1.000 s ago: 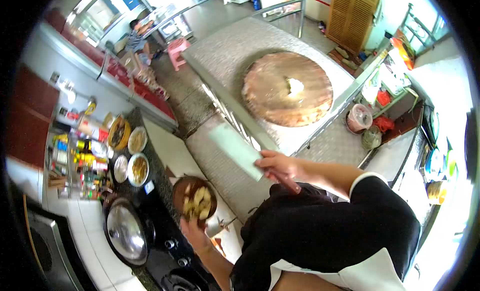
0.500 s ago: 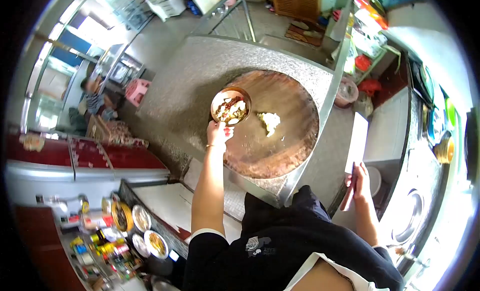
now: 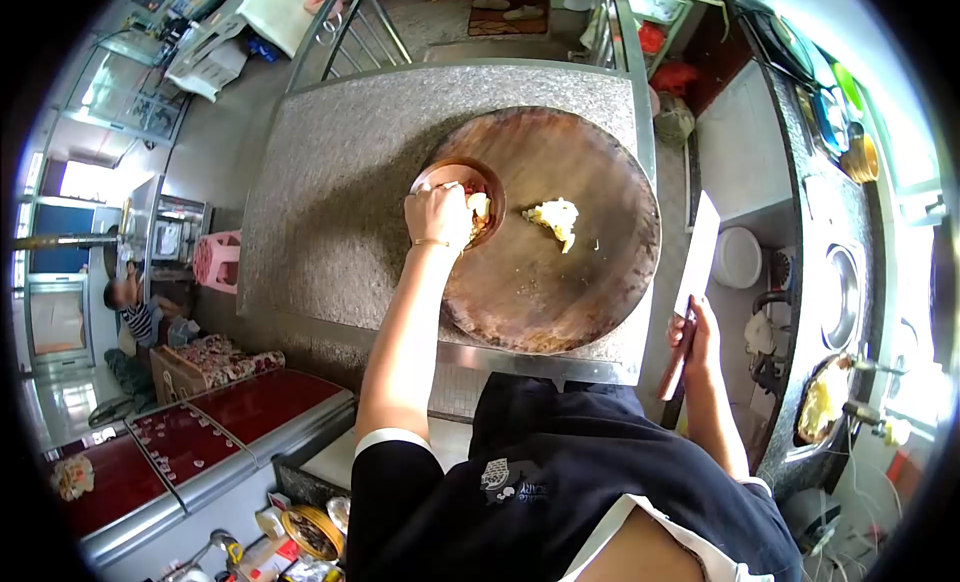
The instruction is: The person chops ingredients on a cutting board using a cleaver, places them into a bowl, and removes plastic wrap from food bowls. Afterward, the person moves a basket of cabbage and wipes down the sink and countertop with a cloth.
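Note:
A brown bowl [image 3: 499, 194] of pale and reddish food pieces sits on the left part of a round wooden chopping board [image 3: 550, 292]. My left hand [image 3: 438, 214] is over the bowl, its fingers curled down into the food; what lies between them is hidden. Right of the bowl, a small heap of pale chopped food [image 3: 556, 220], resembling minced garlic, lies on the board. Off the table's right side, my right hand [image 3: 700, 337] is closed round the handle of a cleaver [image 3: 699, 252], whose blade points away from me.
The board rests on a speckled stone table [image 3: 330, 182] with a metal edge. To the right stand a counter with a sink [image 3: 842, 297] and a white bucket [image 3: 737, 257]. Dark red cabinets [image 3: 270, 412] are at lower left. Another person [image 3: 140, 307] sits far left, near a pink stool [image 3: 218, 262].
My left hand has gone from gripping the bowl's near rim to reaching into it. The bowl now rests on the board's left edge. My right hand still holds the cleaver. The view has turned.

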`<state>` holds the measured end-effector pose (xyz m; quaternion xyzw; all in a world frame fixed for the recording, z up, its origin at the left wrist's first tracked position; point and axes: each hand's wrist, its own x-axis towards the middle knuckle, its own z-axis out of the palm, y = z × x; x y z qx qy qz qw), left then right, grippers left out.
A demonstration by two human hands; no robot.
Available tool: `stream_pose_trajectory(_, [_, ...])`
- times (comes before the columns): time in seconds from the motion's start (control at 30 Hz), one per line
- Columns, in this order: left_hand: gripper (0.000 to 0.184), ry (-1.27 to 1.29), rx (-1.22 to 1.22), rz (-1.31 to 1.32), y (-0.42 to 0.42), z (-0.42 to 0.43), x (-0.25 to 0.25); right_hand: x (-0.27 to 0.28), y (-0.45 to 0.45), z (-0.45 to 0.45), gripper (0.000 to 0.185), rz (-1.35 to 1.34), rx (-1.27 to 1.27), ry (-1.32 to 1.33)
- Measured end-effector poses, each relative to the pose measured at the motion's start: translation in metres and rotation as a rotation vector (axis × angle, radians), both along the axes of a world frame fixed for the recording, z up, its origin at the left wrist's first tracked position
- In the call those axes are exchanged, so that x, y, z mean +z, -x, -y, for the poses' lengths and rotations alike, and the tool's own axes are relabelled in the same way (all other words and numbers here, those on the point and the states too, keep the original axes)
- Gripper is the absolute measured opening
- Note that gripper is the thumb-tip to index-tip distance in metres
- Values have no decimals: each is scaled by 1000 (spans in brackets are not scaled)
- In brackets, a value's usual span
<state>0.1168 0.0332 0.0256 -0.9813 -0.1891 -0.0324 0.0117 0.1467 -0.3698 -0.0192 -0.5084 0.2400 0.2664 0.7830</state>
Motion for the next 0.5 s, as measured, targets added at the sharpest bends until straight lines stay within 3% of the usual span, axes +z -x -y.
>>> stream_pose_trajectory(0.07, [32, 162, 140, -141, -9, 4, 11, 6, 10, -9, 21, 19, -24, -44])
stream_pose_trajectory(0.17, [38, 222, 113, -114, -15, -11, -7, 14, 16, -15, 21, 42, -43, -61])
stream_pose_trajectory(0.33, [28, 228, -134, -72, -14, -32, -33, 18, 18, -22, 21, 59, -91, -69])
stream_pose_trajectory(0.5, [26, 167, -175, -175, -24, -20, -15, 18, 17, -28, 20, 81, -118, -71])
